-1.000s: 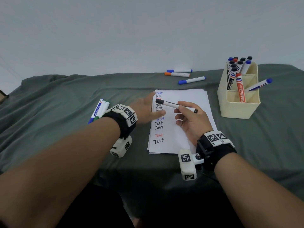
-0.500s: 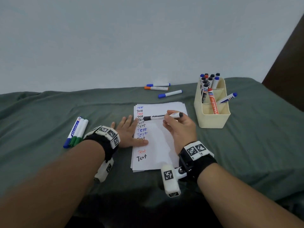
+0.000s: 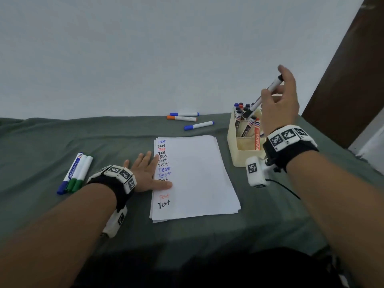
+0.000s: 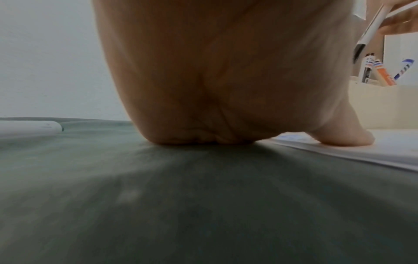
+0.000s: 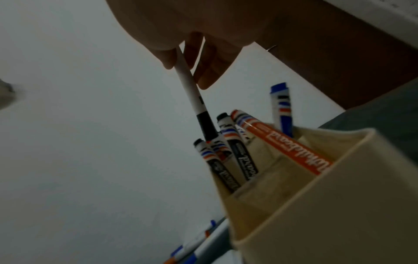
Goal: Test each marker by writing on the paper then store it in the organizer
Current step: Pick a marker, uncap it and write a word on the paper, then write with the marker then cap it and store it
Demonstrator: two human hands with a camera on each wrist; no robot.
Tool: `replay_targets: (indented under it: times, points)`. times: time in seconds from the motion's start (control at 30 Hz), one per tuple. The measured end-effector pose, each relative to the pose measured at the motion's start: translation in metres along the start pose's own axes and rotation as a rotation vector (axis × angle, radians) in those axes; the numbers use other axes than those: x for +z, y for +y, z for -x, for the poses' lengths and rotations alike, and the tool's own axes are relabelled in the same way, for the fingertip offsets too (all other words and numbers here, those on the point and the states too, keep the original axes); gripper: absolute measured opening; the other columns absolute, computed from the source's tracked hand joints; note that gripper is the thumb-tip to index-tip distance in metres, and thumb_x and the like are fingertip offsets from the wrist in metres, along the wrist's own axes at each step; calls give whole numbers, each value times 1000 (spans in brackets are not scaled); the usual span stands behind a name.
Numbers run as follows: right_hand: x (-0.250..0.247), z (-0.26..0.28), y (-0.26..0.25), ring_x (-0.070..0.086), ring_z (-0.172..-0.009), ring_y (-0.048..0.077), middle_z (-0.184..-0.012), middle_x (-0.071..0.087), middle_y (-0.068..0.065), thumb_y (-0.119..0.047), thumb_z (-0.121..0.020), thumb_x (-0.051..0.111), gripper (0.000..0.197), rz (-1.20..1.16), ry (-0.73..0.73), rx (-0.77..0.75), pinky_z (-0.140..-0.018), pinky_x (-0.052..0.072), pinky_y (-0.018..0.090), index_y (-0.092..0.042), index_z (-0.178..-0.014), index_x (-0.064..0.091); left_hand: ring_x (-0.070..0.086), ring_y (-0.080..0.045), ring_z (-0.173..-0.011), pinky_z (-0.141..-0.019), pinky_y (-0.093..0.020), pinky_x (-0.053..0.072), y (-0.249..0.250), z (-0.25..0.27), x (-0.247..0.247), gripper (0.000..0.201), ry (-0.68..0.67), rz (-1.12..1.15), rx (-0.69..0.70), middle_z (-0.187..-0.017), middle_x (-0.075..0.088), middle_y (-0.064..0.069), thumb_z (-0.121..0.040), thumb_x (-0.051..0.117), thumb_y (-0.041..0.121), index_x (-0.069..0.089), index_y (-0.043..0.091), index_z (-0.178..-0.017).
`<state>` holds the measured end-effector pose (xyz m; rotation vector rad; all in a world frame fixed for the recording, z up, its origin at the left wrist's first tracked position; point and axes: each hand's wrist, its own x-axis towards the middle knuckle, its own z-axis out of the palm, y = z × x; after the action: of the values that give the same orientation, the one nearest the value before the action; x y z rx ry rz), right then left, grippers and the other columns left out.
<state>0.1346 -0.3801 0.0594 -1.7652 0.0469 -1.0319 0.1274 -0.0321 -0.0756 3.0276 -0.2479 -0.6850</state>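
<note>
My right hand (image 3: 277, 100) pinches a black-capped white marker (image 3: 262, 96) above the cream organizer (image 3: 242, 156), cap end down among the markers standing in its back compartment. In the right wrist view the marker (image 5: 193, 99) hangs from my fingers (image 5: 204, 71), its black cap touching the stored markers in the organizer (image 5: 316, 214). My left hand (image 3: 145, 173) lies flat on the green cloth, its thumb and fingertips pressing the left edge of the paper stack (image 3: 197, 179), which carries a column of "Test" words. In the left wrist view the thumb (image 4: 346, 137) rests on the paper (image 4: 384, 151).
Three markers (image 3: 75, 173), one blue and two green, lie on the cloth left of my left hand. Three more markers (image 3: 190, 120), two blue and one orange, lie behind the paper near the wall. A brown door or panel (image 3: 349, 69) stands at the right.
My right hand lifted the black marker from above the paper up and right to over the organizer, turning it cap down. The left hand stayed on the paper.
</note>
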Motion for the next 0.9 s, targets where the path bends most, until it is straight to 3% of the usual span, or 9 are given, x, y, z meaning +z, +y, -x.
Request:
replay_targets:
  times: [0.13, 0.2, 0.27, 0.37, 0.43, 0.57, 0.7, 0.8, 0.9]
  points:
    - [-7, 0, 22, 64, -79, -6, -105, 66, -11, -20, -98, 59, 51, 169, -123, 45, -67, 49, 6, -49, -138, 48, -21, -20, -149, -118, -58, -6, 1, 0, -1, 128, -3, 3, -3, -160, -28, 3, -59, 32, 100, -20, 30, -152]
    - [-7, 3, 33, 66, -90, 5, -104, 70, -7, -23, -98, 61, 43, 329, -266, 30, -83, 53, 19, -39, -137, 56, -21, -19, -149, -118, -58, -6, 1, 0, -1, 128, -5, 4, -2, -160, -28, 3, -60, 32, 100, -20, 30, -152]
    - [-4, 3, 42, 60, -114, 24, -115, 72, 2, -26, -101, 57, 33, 559, -386, -45, -102, 46, 33, -26, -133, 66, -22, -19, -148, -118, -58, -6, 1, 1, -1, 128, -9, 9, 0, -160, -29, 4, -59, 32, 100, -21, 30, -152]
    - [1, 6, 46, 48, -127, 32, -129, 65, 6, -31, -103, 50, 36, 863, -477, -117, -108, 34, 39, -25, -135, 65, -23, -19, -148, -118, -57, -8, 1, 1, -1, 128, -16, 12, 0, -160, -29, 4, -59, 32, 100, -21, 30, -152]
    - [5, 10, 45, 40, -131, 32, -135, 58, 2, -34, -100, 51, 39, 932, -443, -102, -106, 34, 45, -30, -137, 62, -23, -19, -148, -118, -57, -8, 1, 1, -1, 127, -19, 11, -2, -160, -29, 3, -60, 32, 100, -21, 30, -152]
    - [23, 20, 31, 34, -133, 31, -135, 53, -1, -32, -93, 59, 39, 850, -394, -243, -105, 30, 47, -30, -132, 62, -23, -19, -148, -118, -57, -8, 2, 3, -1, 126, -6, 15, -4, -160, -28, 3, -62, 34, 98, -20, 30, -152]
    - [60, 30, 13, 37, -133, 29, -133, 56, 2, -29, -96, 59, 38, 757, -631, -440, -108, 32, 42, -24, -134, 63, -23, -20, -148, -118, -57, -8, 3, 4, -1, 126, -9, 23, 0, -160, -29, 2, -62, 34, 99, -20, 30, -152]
    - [92, 37, 4, 48, -120, 30, -122, 60, 5, -31, -100, 50, 34, 829, -890, -365, -103, 39, 39, -23, -130, 63, -25, -19, -147, -117, -57, -10, 2, 2, 0, 129, -14, 26, 3, -159, -30, 3, -57, 31, 101, -22, 30, -152]
    - [118, 38, 7, 61, -102, 29, -110, 67, 10, -28, -100, 47, 31, 969, -1017, -273, -91, 50, 37, -13, -118, 67, -26, -18, -147, -117, -56, -12, 1, 0, 1, 132, -6, 34, 3, -159, -31, 4, -52, 29, 102, -22, 32, -151]
